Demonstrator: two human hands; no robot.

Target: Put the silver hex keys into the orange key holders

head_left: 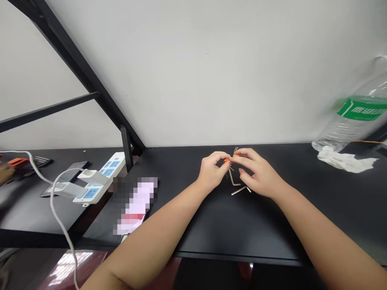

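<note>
Above the black table, my left hand (pixel 213 171) pinches a small orange hex key holder (pixel 226 160) between thumb and index finger. My right hand (pixel 256 171) meets it from the other side, with its index and middle fingers on the holder and its thumb held away. Metal key ends (pixel 236 149) stick up behind the fingertips. Below the hands lie loose L-shaped hex keys: one hex key (pixel 232 178) close under the fingers, another hex key (pixel 241 190) nearer to me. Most of the holder is hidden by my fingers.
A phone (pixel 137 207) with a blurred screen lies left of my left forearm. A white power strip (pixel 116 165) with plugs and cables bridges to the neighbouring table. At right are crumpled tissue (pixel 344 160) and a large plastic bottle (pixel 359 108). Another person's hand (pixel 5 172) shows far left.
</note>
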